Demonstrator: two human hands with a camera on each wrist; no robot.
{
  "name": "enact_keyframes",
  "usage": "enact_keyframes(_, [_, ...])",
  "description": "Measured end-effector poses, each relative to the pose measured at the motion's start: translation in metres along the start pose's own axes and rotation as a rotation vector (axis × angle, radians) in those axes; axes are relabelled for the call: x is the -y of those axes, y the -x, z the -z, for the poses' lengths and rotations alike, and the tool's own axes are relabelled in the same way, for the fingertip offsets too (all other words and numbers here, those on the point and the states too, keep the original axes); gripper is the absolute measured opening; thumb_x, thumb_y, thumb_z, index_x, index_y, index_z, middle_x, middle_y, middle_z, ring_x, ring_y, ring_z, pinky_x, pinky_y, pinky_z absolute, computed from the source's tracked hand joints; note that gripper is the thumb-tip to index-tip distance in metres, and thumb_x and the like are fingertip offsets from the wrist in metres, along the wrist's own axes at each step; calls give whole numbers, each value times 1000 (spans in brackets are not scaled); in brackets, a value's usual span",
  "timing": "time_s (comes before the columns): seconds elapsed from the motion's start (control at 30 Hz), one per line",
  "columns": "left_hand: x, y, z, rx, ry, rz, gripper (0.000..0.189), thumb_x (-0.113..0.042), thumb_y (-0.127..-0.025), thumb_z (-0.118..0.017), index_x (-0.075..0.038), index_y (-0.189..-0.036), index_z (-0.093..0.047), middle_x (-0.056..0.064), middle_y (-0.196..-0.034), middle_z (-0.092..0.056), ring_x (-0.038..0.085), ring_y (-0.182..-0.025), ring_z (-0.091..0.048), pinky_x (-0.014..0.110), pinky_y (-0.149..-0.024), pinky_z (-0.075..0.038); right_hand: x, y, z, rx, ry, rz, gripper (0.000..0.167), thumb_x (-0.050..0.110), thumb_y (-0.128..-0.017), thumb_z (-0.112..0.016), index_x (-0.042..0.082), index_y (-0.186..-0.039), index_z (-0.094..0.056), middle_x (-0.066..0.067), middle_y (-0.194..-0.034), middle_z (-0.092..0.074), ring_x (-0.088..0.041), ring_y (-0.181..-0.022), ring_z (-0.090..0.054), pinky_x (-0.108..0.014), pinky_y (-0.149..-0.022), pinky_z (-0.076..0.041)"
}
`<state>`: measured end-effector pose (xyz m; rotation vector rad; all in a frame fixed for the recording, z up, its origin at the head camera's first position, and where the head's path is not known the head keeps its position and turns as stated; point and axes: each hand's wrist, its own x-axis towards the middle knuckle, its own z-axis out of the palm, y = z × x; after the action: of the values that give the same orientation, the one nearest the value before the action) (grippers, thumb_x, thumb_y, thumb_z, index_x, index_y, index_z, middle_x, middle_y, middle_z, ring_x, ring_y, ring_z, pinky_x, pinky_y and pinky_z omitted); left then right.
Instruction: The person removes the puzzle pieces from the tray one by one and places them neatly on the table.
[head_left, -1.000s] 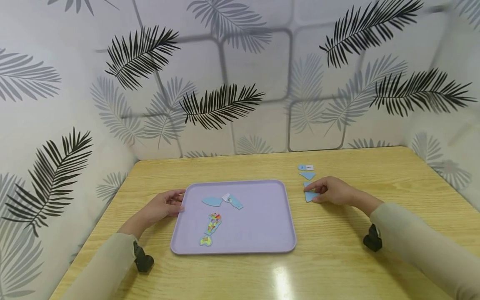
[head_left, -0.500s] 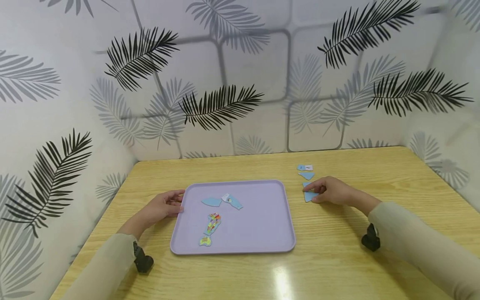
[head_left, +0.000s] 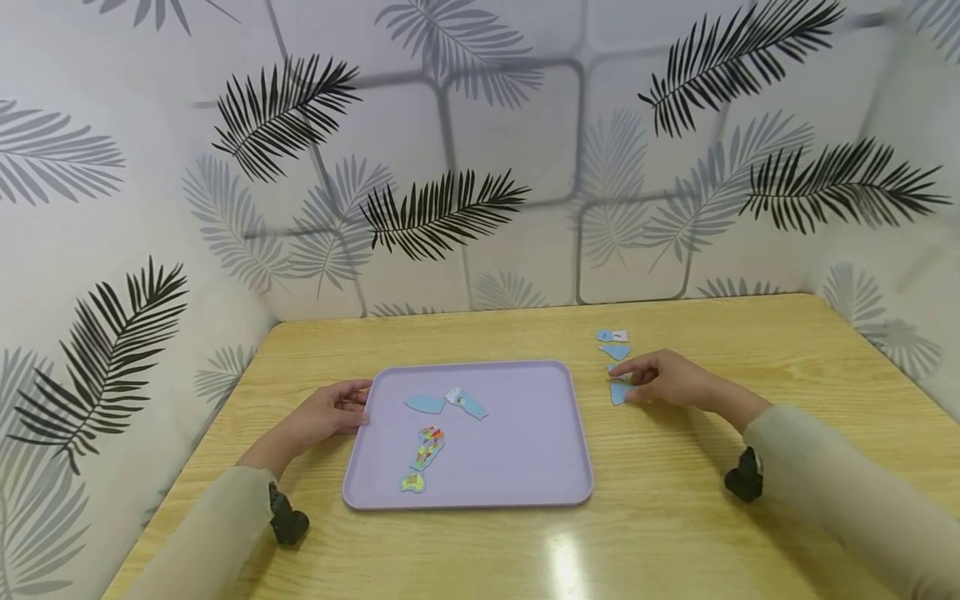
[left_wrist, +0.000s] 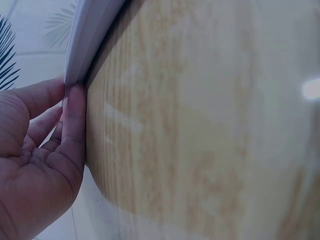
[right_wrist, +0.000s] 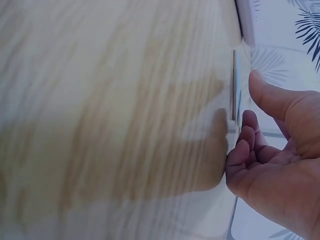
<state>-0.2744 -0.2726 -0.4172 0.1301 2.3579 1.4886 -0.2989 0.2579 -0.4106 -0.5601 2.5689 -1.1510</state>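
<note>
At the left rim of a lilac tray, my left hand pinches the edge; the left wrist view shows thumb and fingers at the tray's rim. My right hand hovers low over a flat light-blue puzzle piece on the table, partly covering it. In the right wrist view the right thumb stands apart from the loosely bent fingers, and a thin flat edge shows beyond them. Behind that piece lie a blue triangular piece and a small blue-and-white piece.
Inside the tray lie a blue piece, a blue-and-white piece, a multicoloured piece and a yellow-and-blue piece. The wooden table meets a leaf-patterned wall behind.
The right fingers have shifted slightly back over the blue piece, so more of its front part shows. The left hand and the tray stay in place.
</note>
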Motion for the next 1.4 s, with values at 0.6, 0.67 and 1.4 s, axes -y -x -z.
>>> enact_keyframes(0.6, [4, -1, 0, 6, 35, -8, 64, 2, -92, -62, 4, -148, -32, 21, -127, -45, 21, -101, -51, 31, -84, -55, 45, -18, -38, -52, -200, 86, 40, 6, -87, -71, -7, -124, -61, -8, -93, -55, -17, -78, -50, -21, -62, -45])
enact_keyframes(0.67, [4, -1, 0, 3, 37, -6, 63, 2, -92, -62, 4, -148, -33, 20, -127, -45, 21, -101, -51, 31, -84, -55, 53, -20, -46, -61, -219, 76, 40, 6, -88, -71, -7, -124, -61, -9, -95, -55, -18, -80, -50, -21, -62, -45])
enact_keyframes(1.4, [2, 0, 0, 6, 18, -14, 63, 1, -93, -62, 3, -149, -32, 20, -127, -46, 22, -102, -50, 31, -85, -54, 115, -51, -119, -80, -214, 80, 46, 5, -82, -77, -3, -125, -61, -16, -101, -60, -16, -82, -52, -23, -69, -46])
